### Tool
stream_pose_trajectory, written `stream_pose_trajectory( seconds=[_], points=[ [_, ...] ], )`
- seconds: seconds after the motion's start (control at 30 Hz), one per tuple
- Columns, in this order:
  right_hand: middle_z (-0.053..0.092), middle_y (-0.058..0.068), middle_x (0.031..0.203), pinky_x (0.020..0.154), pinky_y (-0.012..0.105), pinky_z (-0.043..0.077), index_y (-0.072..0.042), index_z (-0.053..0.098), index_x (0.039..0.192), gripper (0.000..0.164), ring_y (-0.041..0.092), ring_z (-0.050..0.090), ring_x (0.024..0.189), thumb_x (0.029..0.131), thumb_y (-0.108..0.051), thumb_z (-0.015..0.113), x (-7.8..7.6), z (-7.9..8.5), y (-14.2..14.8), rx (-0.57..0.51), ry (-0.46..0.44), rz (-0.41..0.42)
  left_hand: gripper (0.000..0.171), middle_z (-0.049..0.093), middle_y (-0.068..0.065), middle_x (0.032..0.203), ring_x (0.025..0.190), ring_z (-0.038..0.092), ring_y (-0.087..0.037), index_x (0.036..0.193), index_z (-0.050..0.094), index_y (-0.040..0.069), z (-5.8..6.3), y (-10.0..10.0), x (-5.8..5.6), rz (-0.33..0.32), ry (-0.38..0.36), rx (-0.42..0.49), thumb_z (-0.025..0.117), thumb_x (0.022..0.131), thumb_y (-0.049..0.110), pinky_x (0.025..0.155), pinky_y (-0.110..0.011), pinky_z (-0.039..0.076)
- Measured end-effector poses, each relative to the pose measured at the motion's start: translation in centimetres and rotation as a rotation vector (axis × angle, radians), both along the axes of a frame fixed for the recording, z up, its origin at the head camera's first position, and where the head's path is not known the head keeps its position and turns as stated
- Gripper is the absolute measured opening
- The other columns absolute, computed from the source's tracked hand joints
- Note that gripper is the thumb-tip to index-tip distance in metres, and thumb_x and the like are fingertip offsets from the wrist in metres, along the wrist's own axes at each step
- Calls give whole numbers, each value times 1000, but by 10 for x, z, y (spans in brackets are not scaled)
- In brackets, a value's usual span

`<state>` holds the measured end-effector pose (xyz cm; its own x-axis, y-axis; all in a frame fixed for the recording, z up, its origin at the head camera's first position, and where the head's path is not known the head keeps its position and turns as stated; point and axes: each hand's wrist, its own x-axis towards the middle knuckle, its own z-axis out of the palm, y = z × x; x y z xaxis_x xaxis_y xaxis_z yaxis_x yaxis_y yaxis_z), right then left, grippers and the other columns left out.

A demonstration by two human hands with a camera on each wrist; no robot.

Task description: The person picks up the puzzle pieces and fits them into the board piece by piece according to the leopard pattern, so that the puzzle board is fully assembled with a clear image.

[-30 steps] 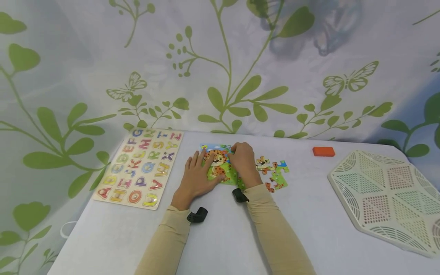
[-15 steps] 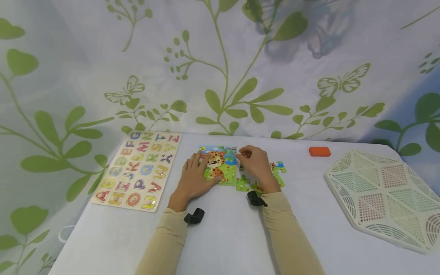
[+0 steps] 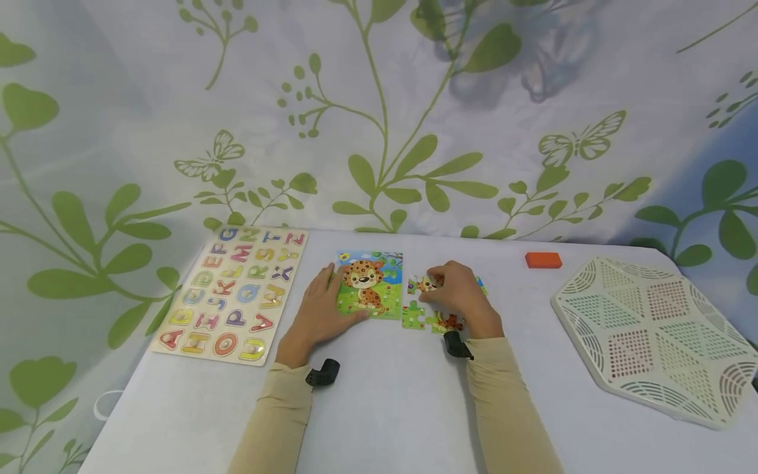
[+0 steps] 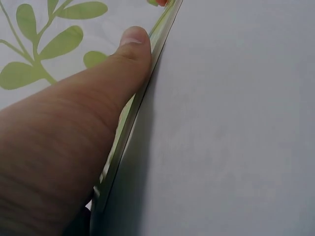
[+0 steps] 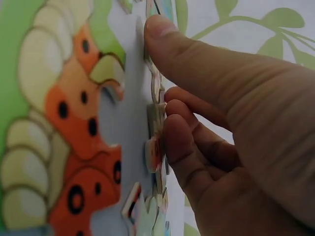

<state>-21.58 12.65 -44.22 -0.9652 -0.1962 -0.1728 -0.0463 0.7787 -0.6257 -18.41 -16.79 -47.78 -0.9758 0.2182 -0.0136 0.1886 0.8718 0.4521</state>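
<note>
A square leopard picture (image 3: 385, 296) with a green and blue ground lies in the middle of the table. My left hand (image 3: 320, 313) rests along its left side, fingers extended, the thumb at its lower edge. In the left wrist view that thumb (image 4: 135, 46) lies over the green edge (image 4: 124, 123). Right of the picture lie loose jigsaw pieces (image 3: 413, 316) with leopard and grass parts. My right hand (image 3: 464, 296) is over them, its thumb and bent fingers at opposite edges of a jigsaw piece (image 3: 429, 284). A spotted orange jigsaw piece (image 5: 74, 118) fills the right wrist view's left side.
A wooden alphabet board (image 3: 231, 296) with coloured letters lies on the left. At the back right is an orange block (image 3: 543, 260). A cream patterned, many-sided plastic panel (image 3: 651, 336) lies at the right. Leaf-printed cloth (image 3: 284, 131) stands behind the table.
My right hand has moved right, from the leopard picture's upper right corner to the loose jigsaw pieces. My left hand has slid slightly left, uncovering the leopard's face.
</note>
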Motion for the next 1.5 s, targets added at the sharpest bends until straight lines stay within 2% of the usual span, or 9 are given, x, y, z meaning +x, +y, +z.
stream_pose_trajectory(
  seconds=[0.2, 0.33, 0.5, 0.73, 0.83, 1.03, 1.17, 1.3, 1.5],
  points=[
    [65, 16, 122, 98, 46, 54, -3, 67, 133, 52, 31, 62, 112, 88, -24, 81, 3, -4, -2, -29, -1, -3, 114, 10, -19, 172, 159, 12, -40, 164, 15, 5, 0, -4, 2, -2, -26, -6, 72, 84, 64, 129, -56, 15],
    [64, 15, 118, 94, 45, 54, -3, 70, 127, 46, 30, 62, 107, 88, -24, 82, 5, -5, -4, -5, 15, 0, 116, 8, -18, 172, 160, 10, -39, 164, 14, 3, -1, -7, 2, -2, -43, -16, 72, 84, 64, 129, -55, 14],
    [62, 15, 115, 91, 45, 52, -4, 65, 121, 40, 30, 59, 103, 89, -23, 81, 5, -4, -8, 12, 52, 17, 115, 9, -18, 172, 160, 10, -38, 163, 15, 3, 1, -8, 4, -6, -41, -25, 72, 84, 63, 129, -54, 15],
    [72, 12, 115, 84, 42, 54, -12, 63, 116, 21, 28, 66, 102, 100, -25, 66, 5, 0, -10, -16, 13, 17, 113, 10, -18, 172, 159, 11, -39, 163, 17, 3, 6, -8, 4, -18, -45, -30, 73, 85, 62, 129, -55, 16],
    [74, 11, 114, 79, 39, 53, -14, 66, 115, 16, 26, 67, 99, 103, -23, 61, 6, 2, -10, -52, 25, -2, 113, 10, -17, 172, 160, 11, -38, 163, 17, 4, 6, -8, 3, -27, -44, -42, 72, 85, 63, 129, -55, 16],
    [74, 9, 110, 67, 31, 57, -15, 67, 115, 16, 18, 73, 81, 103, -24, 62, 5, -1, -18, -238, 43, -106, 113, 11, -18, 172, 159, 13, -39, 163, 18, 4, 6, -7, 0, -39, -34, -62, 72, 84, 64, 128, -56, 18],
    [75, 10, 106, 66, 30, 59, -13, 69, 115, 18, 15, 74, 74, 101, -24, 65, 3, -2, -33, -334, 50, -133, 113, 11, -17, 172, 159, 12, -39, 164, 18, 5, 4, -7, -1, -38, -35, -63, 72, 85, 64, 128, -57, 18],
    [76, 8, 99, 63, 29, 57, -13, 70, 114, 18, 16, 74, 74, 101, -25, 66, 5, -2, -51, -340, 38, -105, 112, 11, -17, 172, 159, 12, -39, 164, 18, 6, 3, -8, -2, -32, -36, -69, 71, 85, 65, 128, -58, 18],
    [77, 5, 94, 62, 29, 54, -14, 73, 112, 19, 16, 70, 75, 100, -27, 66, 9, -5, -76, -294, 80, -82, 113, 11, -18, 172, 159, 13, -40, 163, 18, 4, 4, -6, 0, -26, -42, -59, 72, 85, 65, 128, -58, 19]
  ],
)
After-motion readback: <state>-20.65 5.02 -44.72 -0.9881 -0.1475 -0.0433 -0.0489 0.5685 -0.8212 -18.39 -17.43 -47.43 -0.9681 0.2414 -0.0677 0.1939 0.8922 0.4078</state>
